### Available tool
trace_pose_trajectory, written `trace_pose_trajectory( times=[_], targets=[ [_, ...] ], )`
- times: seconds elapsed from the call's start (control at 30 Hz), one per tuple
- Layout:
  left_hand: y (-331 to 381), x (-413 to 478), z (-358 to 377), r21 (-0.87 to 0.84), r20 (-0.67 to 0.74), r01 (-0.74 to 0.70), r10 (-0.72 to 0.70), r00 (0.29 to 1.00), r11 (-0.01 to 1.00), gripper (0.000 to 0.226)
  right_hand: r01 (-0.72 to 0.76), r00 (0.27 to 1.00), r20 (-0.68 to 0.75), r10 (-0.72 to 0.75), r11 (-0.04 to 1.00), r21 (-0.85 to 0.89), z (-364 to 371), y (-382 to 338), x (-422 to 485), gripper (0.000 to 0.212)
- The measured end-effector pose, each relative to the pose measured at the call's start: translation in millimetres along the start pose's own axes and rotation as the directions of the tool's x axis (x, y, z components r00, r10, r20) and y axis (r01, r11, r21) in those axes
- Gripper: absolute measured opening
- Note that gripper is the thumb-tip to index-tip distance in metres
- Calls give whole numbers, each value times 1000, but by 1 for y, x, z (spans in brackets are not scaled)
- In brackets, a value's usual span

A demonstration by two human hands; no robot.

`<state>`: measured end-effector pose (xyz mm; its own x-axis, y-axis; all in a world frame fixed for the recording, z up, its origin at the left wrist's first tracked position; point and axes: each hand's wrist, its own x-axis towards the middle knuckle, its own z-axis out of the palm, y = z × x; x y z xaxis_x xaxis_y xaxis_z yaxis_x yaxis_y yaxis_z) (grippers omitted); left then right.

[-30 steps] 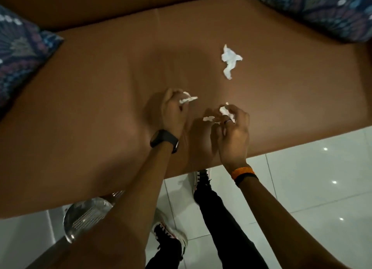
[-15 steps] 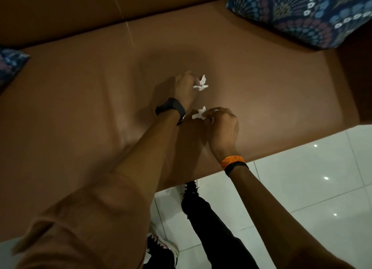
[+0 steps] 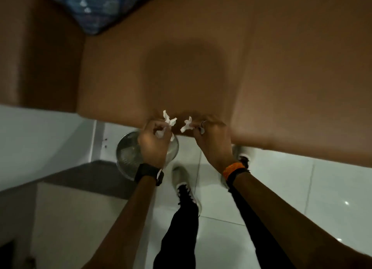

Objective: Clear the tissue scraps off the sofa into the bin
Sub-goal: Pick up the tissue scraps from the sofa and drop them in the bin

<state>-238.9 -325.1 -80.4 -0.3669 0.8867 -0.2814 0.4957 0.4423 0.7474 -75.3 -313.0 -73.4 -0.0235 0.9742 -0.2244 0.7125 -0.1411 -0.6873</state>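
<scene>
tissue scraps [image 3: 168, 121] are pinched in both hands at the sofa's [image 3: 261, 77] front edge, the left hand [image 3: 154, 146] closed on its wad right above the round metal bin [image 3: 128, 156] on the floor, likely ready to drop it. the right hand [image 3: 211, 140] grips another scrap [image 3: 186, 124] beside it (motion blur softens both). the left hand hides much of the bin's mouth.

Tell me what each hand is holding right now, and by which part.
The left hand pinches white tissue scraps in its fingertips, ends sticking out above. The right hand pinches another scrap by one end.
</scene>
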Motion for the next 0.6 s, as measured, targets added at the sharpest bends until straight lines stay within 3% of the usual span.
trace_pose_trajectory(
  times=[0.2,0.37,0.5,0.6],
  targets=[
    [-108,-4,-53,-17,11,197,-197,980,980,8,166,931,353,-93,969,-181,131,-47,-25,26],
    [-166,21,-41,-8,41,282,-281,959,959,12,261,892,441,-97,908,-329,200,-35,-15,29],
    [-195,33,-32,121,185,314,-332,925,942,45,382,828,545,-131,843,-379,228,-25,-5,31],
    [-201,32,-35,177,180,283,-314,932,943,59,429,818,551,-163,812,-397,230,-24,-3,32]
  ],
)
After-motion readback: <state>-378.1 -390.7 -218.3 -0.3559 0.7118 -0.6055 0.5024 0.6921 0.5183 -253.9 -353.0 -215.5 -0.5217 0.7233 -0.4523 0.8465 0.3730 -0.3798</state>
